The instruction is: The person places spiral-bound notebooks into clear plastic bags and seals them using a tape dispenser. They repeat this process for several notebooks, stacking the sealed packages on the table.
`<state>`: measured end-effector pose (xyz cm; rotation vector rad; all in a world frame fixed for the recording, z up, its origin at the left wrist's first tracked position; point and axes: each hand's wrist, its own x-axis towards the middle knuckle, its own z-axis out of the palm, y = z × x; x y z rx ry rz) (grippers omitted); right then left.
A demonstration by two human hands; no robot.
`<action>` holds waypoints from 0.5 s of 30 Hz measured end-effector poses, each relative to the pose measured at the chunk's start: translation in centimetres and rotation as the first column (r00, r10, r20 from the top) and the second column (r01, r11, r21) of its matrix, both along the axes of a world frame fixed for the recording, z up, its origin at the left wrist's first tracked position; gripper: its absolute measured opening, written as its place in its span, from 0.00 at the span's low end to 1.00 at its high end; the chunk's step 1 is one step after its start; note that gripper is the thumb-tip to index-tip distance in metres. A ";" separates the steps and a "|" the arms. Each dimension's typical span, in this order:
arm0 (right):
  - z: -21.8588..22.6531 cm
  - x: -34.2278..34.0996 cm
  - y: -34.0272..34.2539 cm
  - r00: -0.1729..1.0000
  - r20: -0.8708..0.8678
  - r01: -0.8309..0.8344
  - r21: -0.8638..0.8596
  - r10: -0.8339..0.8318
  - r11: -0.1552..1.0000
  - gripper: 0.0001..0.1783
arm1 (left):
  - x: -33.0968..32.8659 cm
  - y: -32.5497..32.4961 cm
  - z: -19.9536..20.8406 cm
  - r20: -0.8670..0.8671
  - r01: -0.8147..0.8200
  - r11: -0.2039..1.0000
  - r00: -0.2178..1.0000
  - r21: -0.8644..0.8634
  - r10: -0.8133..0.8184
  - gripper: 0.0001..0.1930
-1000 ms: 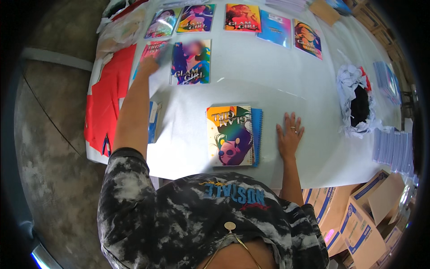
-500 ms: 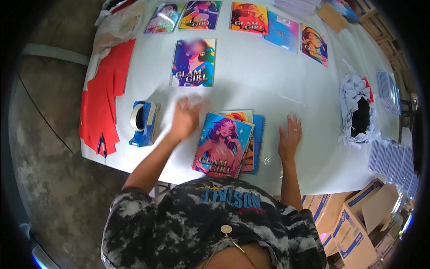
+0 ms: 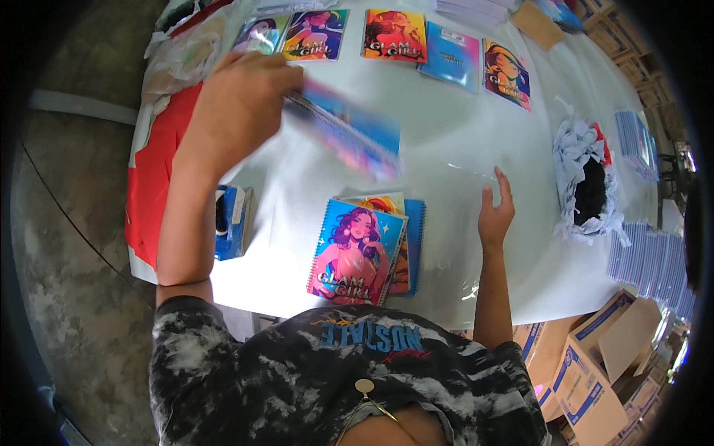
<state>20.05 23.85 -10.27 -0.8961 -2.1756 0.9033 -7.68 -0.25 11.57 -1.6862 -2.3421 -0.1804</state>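
Raised over the left part of the table, my left hand (image 3: 242, 111) is closed on one edge of a spiral notebook (image 3: 357, 137). That notebook is tilted and smeared by motion, with blue and pink showing. My right hand (image 3: 497, 215) is open and empty at the right, thumb apart from the fingers; whether it touches the table I cannot tell. Between my arms lies a small stack of spiral notebooks; the top notebook (image 3: 357, 253) has a pink and blue cover with a drawn figure. A blue tape dispenser (image 3: 234, 223) stands beside my left forearm, partly hidden by it.
Along the far side of the white table (image 3: 446, 156) lie several notebooks, including an orange one (image 3: 394, 36) and a blue one (image 3: 451, 61). Red sheets (image 3: 152, 186) cover the left edge. A paper-lined opening (image 3: 591, 189), notebook stacks (image 3: 647, 264) and cardboard boxes (image 3: 584, 386) are at right.
My left hand has picked up the single notebook that lay beyond the stack and lifted it. My right hand has turned on edge, its fingers no longer spread flat.
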 end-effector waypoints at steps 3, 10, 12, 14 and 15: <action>1.2 -5.5 2.6 0.992 -0.124 -0.020 0.012 0.021 1.000 0.20 | 5.1 2.3 -2.3 -0.235 0.189 0.962 0.944 -0.195 -0.233 0.07; -0.6 -22.3 6.6 0.990 -0.033 -0.134 0.055 0.136 0.989 0.24 | 11.0 3.0 -22.3 0.142 0.591 0.803 0.791 0.071 -0.595 0.11; -1.3 -25.9 8.3 0.981 0.085 -0.179 0.071 0.173 0.981 0.26 | 7.0 4.6 -24.7 0.269 0.317 0.908 0.881 0.273 -0.388 0.20; -1.6 -28.3 9.8 0.970 0.103 -0.231 0.121 0.220 0.965 0.27 | -3.7 8.0 -22.6 -0.026 0.167 0.953 0.986 0.254 -0.166 0.24; -1.5 -29.7 10.3 0.963 0.106 -0.263 0.145 0.249 0.954 0.28 | -8.5 9.0 -21.6 0.168 -0.103 0.938 0.985 0.332 0.048 0.25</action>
